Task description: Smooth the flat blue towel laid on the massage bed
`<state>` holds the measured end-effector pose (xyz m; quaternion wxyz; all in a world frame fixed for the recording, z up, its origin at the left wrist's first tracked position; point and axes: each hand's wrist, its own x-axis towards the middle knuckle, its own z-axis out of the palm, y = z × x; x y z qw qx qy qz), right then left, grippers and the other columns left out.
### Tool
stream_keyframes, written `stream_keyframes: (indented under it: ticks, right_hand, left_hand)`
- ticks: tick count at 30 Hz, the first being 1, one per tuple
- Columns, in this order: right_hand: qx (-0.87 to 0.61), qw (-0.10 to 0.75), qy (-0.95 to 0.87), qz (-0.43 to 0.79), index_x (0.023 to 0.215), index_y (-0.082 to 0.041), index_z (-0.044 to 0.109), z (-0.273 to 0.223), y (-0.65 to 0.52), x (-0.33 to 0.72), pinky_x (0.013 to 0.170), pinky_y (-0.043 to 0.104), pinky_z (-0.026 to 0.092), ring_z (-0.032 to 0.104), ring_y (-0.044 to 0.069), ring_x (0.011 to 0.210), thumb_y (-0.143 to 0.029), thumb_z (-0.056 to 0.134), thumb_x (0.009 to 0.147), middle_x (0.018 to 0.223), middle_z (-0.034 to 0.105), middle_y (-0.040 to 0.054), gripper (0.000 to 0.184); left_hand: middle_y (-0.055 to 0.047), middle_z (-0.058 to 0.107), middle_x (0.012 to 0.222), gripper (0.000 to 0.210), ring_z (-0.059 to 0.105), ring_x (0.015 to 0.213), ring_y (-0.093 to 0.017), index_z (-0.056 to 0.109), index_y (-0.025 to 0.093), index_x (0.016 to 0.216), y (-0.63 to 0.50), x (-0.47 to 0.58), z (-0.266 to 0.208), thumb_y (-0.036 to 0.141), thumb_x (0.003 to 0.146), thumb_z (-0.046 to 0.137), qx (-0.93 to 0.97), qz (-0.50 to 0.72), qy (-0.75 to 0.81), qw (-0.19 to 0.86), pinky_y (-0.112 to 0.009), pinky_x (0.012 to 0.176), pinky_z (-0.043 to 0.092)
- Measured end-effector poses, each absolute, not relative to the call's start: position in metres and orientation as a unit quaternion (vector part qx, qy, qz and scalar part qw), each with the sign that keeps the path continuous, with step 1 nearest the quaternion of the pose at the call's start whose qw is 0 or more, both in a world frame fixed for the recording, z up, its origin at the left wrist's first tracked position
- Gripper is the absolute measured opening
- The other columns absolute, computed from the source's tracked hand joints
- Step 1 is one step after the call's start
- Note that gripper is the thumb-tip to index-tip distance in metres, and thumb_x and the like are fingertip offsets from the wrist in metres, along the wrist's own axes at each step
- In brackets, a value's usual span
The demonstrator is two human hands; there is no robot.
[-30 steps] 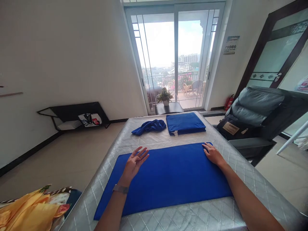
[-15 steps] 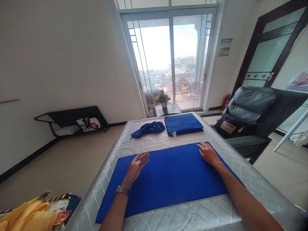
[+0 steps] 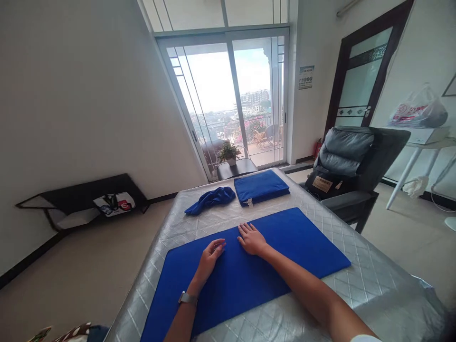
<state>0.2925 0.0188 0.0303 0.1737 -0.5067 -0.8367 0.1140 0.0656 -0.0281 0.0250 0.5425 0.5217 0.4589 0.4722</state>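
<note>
A blue cloth (image 3: 228, 285), folded into a smooth rectangle, lies flat across the silver quilted mattress (image 3: 281, 316). My right hand (image 3: 252, 240) rests palm down near the middle of its far edge, fingers stretched out. Just to the left, my left hand (image 3: 210, 254) hovers over or lightly touches the cloth, its fingers loosely curved and apart, with nothing in them. A watch is on the left wrist. Beyond the cloth sit a neat blue folded stack (image 3: 261, 186) with a white tag and a crumpled blue cloth (image 3: 210, 199).
A black recliner (image 3: 347, 152) with a dark bag (image 3: 326, 183) on it stands right of the mattress. Behind is a chair with a potted plant (image 3: 230, 152) before sliding glass doors. A black rack (image 3: 85, 194) lies along the left wall. Patterned fabric shows at lower left.
My right hand has slid left along the cloth from its far right corner to the middle. My left hand stays over the left part. The view has turned a little right.
</note>
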Motion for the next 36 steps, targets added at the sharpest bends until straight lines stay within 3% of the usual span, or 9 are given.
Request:
stream_keyframes:
  ticks: [6,13,20,26,31,36]
  right_hand:
    - [-0.502,0.184,-0.839,0.100,0.154,-0.008,0.037,0.008,0.024,0.294,0.123,0.045,0.018,0.025,0.026,0.151,-0.039,0.033,0.101,0.161,0.033,0.0157,0.061]
    - [-0.493,0.177,-0.846,0.100,0.154,-0.011,0.037,0.007,0.026,0.299,0.124,0.046,0.018,0.025,0.027,0.151,-0.034,0.041,0.098,0.161,0.033,0.0152,0.061]
    - [-0.524,0.174,-0.823,0.131,0.155,-0.012,0.035,0.015,0.022,0.309,0.124,0.048,0.014,0.023,0.024,0.152,-0.043,0.028,0.102,0.162,0.031,0.0124,0.062]
    - [-0.596,0.135,-0.785,0.104,0.156,-0.012,0.034,0.011,0.036,0.394,0.124,0.046,0.011,0.020,0.024,0.153,-0.044,0.026,0.100,0.164,0.028,0.0111,0.065]
    - [-0.703,0.116,-0.700,0.053,0.156,-0.009,0.032,-0.002,0.050,0.490,0.124,0.047,0.013,0.021,0.025,0.152,-0.045,0.024,0.099,0.163,0.029,0.0132,0.068]
    - [-0.739,0.109,-0.664,0.022,0.157,-0.010,0.032,-0.013,0.058,0.523,0.122,0.049,0.019,0.026,0.027,0.150,-0.047,0.022,0.100,0.162,0.030,0.0150,0.068]
  left_hand:
    - [-0.009,0.059,0.144,0.041,0.041,0.143,-0.030,0.069,0.027,0.121,-0.004,0.124,0.012,0.048,0.087,0.064,0.686,0.399,0.485,0.367,-0.048,0.124,0.018]
    - [-0.015,0.047,0.154,0.047,0.021,0.152,-0.036,0.068,0.024,0.123,0.023,0.156,-0.004,0.048,0.082,0.067,0.711,0.391,0.480,0.334,-0.052,0.124,-0.002]
    - [-0.018,0.039,0.159,0.059,0.023,0.151,-0.036,0.056,0.025,0.140,0.008,0.083,-0.010,0.054,0.089,0.055,0.725,0.284,0.596,0.196,-0.057,0.122,0.002]
    - [-0.019,0.037,0.160,0.066,0.025,0.151,-0.033,0.050,0.021,0.146,-0.009,0.004,-0.004,0.061,0.094,0.038,0.685,0.243,0.677,0.115,-0.056,0.122,0.008]
    - [-0.021,0.041,0.157,0.074,0.031,0.148,-0.035,0.048,0.016,0.147,-0.009,-0.060,-0.011,0.065,0.094,0.031,0.643,0.213,0.734,0.049,-0.057,0.121,0.017]
    - [-0.022,0.038,0.158,0.074,0.032,0.148,-0.037,0.046,0.012,0.148,-0.014,-0.098,-0.014,0.061,0.095,0.029,0.603,0.196,0.772,0.049,-0.060,0.118,0.023]
